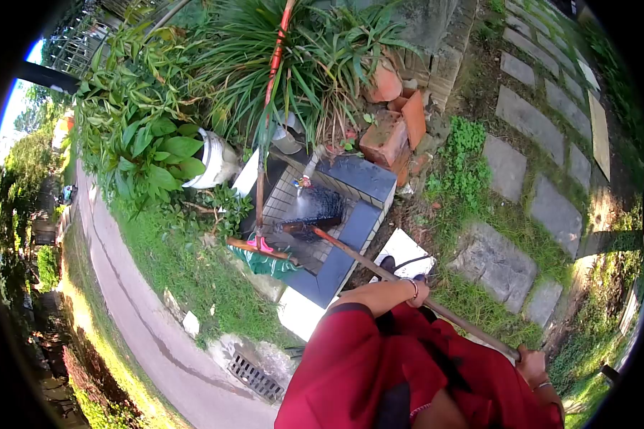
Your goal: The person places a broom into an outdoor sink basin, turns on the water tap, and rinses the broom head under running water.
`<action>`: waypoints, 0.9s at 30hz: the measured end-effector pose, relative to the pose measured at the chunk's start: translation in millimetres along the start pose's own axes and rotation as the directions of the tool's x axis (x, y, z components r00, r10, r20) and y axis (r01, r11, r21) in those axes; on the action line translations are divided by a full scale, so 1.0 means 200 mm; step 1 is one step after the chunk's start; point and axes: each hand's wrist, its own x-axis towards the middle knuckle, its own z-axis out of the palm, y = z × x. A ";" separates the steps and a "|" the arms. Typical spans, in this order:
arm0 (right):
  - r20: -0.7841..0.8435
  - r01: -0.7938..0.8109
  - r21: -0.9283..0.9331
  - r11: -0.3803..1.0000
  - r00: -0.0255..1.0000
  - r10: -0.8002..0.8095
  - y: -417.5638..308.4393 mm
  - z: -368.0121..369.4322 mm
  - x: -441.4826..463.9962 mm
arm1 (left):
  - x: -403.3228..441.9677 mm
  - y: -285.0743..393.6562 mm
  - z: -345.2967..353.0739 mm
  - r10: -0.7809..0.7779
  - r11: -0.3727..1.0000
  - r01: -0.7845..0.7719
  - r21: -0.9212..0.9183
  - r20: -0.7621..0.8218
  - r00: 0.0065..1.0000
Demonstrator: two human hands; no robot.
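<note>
My left hand (420,293) is closed around the middle of a long wooden handle, wearing a bracelet at the wrist. Lower right, my right hand (531,366) grips the top end of the same handle. It belongs to a broom (340,247) whose dark, wet head lies in a tiled basin (368,179) with dark edging. Water sprays from a tap (303,182) onto the head. A second broom (260,243), with a pink bracket and green bristles, leans upright at the basin's left edge.
Bricks (386,139) and a white pot (213,159) stand behind the basin beside dense plants. Stepping stones (494,264) run through grass on the right. A drain grate (255,375) and a paved path (132,286) lie left. My feet are on a white slab (402,247).
</note>
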 end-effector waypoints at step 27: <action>0.025 0.490 -0.126 0.863 0.871 -0.491 -0.84 -1.64 0.30 | -0.75 0.03 -0.46 -0.088 0.968 -0.126 -0.218 -0.761 0.643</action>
